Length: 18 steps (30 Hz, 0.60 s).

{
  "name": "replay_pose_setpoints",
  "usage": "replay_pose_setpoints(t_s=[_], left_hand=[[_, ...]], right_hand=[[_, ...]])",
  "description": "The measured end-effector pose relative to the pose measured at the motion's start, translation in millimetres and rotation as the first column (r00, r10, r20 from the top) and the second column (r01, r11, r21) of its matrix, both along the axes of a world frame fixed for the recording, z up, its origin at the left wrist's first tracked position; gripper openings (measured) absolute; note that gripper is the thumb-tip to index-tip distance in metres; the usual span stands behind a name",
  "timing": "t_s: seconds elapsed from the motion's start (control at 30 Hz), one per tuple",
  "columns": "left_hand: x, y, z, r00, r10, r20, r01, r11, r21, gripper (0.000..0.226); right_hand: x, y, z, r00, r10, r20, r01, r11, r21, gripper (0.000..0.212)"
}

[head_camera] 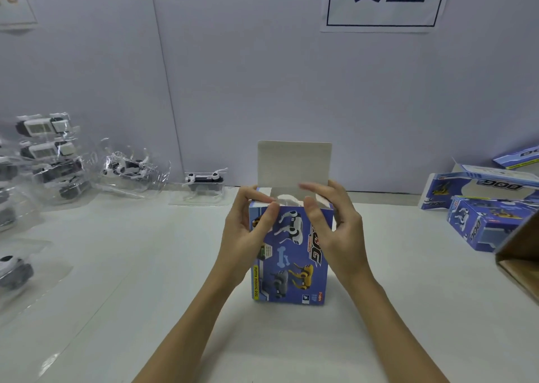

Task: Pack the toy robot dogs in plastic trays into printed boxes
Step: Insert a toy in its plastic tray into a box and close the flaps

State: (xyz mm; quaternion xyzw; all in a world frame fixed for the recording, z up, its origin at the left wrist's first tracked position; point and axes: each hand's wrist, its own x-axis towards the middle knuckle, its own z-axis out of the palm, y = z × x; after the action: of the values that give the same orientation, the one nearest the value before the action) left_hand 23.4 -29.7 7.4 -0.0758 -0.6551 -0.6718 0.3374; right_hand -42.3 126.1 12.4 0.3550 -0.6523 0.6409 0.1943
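White table (145,266), upright printed box (291,266) seemingly gripped between left hand (248,231) and right hand (332,225).

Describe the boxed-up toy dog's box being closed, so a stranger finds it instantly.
On the white table, look at its middle, between the left hand and right hand. There stands the upright blue printed cardboard box; unlike the blue boxes lying at right, its plain lid flap sticks up.
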Motion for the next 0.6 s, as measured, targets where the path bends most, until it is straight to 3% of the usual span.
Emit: replay_pose_setpoints(t_s=[0.13,0.2,0.37,0.5,0.6], left_hand=[[-0.9,-3.8,-2.7,0.993,0.115,-0.038,-0.117,0.991,-0.063,0.018],[-0.8,-3.4,-0.6,0.994,0.106,-0.036,-0.107,0.993,-0.044,0.019],[0.7,-4.6,3.4,0.992,-0.056,-0.11,0.057,0.998,0.006,0.05],[1.7,-10.3,5.6,0.997,-0.081,0.002,0.081,0.997,-0.012,0.074],[1.9,-12.2,3.0,0.986,-0.141,0.091,0.139,0.99,0.024,0.061]], right_hand=[[3.8,-1.6,2.4,0.993,0.09,0.075,-0.083,0.993,-0.086,0.041],[4.3,-1.0,5.3,0.963,0.175,0.206,-0.138,0.973,-0.183,0.052],[-2.2,2.9,11.0,0.932,0.208,0.298,-0.107,0.941,-0.322,0.011],[-3.8,4.0,14.7,0.916,0.296,0.272,-0.194,0.919,-0.344,0.045],[-1.8,4.3,17.6,0.904,0.299,0.307,-0.198,0.927,-0.319,0.033]])
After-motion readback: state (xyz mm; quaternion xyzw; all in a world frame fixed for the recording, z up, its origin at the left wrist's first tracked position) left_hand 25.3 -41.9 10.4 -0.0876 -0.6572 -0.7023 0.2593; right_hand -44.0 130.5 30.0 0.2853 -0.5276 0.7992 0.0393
